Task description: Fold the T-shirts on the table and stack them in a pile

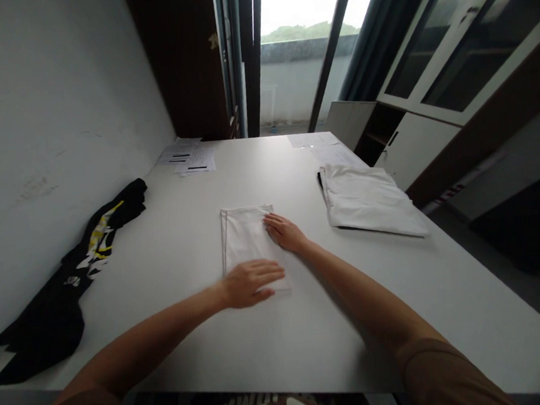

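Observation:
A folded white cloth (pixel 247 239) lies flat on the white table (pixel 192 341) in front of me. My left hand (pixel 251 284) rests across its near part, fingers stretched out to the right and slightly blurred. Against the cloth's far right edge lies my right hand (pixel 284 231), its fingers extended flat toward the left. Both hands press from above and grip nothing. The part of the cloth under my left hand is hidden.
To the right sits a stack of folded white fabric (pixel 368 197) with a dark layer beneath. A black garment (pixel 75 279) with yellow and white print lies along the left wall. Papers (pixel 193 155) lie at the far left, more sheets (pixel 314 140) at the far right.

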Tool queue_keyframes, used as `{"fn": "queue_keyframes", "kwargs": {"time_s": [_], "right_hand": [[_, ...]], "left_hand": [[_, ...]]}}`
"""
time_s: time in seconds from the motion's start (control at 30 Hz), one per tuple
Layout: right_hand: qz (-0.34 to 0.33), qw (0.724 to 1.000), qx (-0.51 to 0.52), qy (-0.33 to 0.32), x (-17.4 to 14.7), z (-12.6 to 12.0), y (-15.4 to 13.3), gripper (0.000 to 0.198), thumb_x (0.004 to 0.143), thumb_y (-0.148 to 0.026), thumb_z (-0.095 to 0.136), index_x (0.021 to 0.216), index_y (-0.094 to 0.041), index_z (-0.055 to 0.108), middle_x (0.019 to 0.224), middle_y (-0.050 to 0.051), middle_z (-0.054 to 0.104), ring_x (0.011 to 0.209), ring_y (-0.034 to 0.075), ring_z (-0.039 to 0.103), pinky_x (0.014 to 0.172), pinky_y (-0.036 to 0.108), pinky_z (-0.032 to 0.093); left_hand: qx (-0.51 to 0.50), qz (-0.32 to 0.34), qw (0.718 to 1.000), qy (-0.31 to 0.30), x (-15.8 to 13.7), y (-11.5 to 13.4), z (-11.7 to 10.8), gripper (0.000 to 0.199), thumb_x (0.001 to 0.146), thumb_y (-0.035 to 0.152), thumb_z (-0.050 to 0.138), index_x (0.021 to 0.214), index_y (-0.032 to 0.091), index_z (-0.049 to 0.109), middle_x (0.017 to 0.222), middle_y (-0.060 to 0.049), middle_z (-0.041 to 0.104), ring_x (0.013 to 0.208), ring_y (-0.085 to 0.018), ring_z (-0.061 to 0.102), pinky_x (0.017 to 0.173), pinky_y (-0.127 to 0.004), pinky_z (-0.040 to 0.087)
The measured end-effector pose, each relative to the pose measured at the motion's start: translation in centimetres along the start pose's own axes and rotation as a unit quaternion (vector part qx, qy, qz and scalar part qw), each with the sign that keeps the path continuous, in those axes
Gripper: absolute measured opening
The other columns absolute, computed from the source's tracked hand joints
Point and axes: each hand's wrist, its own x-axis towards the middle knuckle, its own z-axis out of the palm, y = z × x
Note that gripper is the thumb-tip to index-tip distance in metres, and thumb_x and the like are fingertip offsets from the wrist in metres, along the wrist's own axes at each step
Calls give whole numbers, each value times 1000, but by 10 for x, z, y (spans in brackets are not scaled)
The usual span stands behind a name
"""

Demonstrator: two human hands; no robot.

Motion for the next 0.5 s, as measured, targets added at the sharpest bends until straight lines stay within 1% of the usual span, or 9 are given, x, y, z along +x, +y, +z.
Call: {"fn": "queue_keyframes", "kwargs": {"time_s": [0.03, 0.1, 0.2, 0.27, 0.37, 0.43, 0.5], "right_hand": [[3, 1000, 5, 5, 0, 0, 1, 49, 106, -37, 34, 147, -22, 57, 154, 5, 52, 148, 19, 40, 124, 39, 32], [8, 1000, 10, 7, 0, 0, 2, 49, 106, -36, 33, 147, -22, 58, 153, 5, 53, 147, 19, 41, 124, 39, 32], [15, 1000, 7, -9, 1, 0, 2, 48, 105, -36, 36, 146, -24, 58, 153, 4, 53, 147, 20, 42, 123, 40, 32], [13, 1000, 6, -13, 1, 0, 3, 48, 105, -36, 37, 146, -23, 58, 153, 4, 53, 147, 20, 42, 123, 41, 33], [9, 1000, 0, -5, 1, 0, 3, 47, 105, -35, 39, 145, -22, 59, 154, 4, 52, 148, 20, 41, 124, 40, 32], [9, 1000, -15, 3, 0, -1, 0, 47, 104, -35, 40, 145, -22, 59, 156, 5, 50, 151, 21, 35, 124, 42, 31], [-11, 1000, -28, 3, 0, -4, -7, 47, 105, -36, 41, 147, -22, 57, 160, 5, 44, 154, 22, 28, 126, 45, 28]], "left_hand": [[19, -34, 999, 9, 0, -8, -4, 55, 107, 47, 35, 154, 19, 46, 156, -10, 50, 149, -23, 39, 127, -43, 25], [48, -66, 997, -11, -2, -21, -8, 59, 106, 51, 38, 156, 21, 43, 162, -11, 40, 154, -26, 30, 128, -47, 17], [57, -42, 995, -64, -8, -27, -7, 69, 103, 59, 43, 162, 25, 31, 168, -10, 27, 157, -29, 21, 129, -53, 7], [49, -19, 995, -83, -13, -22, -3, 75, 102, 62, 43, 164, 24, 25, 170, -10, 21, 157, -30, 17, 128, -53, 3], [30, 14, 994, -109, -17, -9, 1, 82, 101, 66, 41, 166, 21, 19, 170, -12, 17, 158, -30, 14, 128, -52, -1], [18, 31, 992, -123, -18, 0, 2, 84, 100, 68, 42, 166, 21, 19, 170, -11, 18, 158, -30, 14, 128, -52, -1], [9, 44, 990, -134, -18, 6, 2, 83, 99, 68, 43, 165, 23, 21, 170, -10, 19, 158, -30, 15, 129, -52, -1]]}}
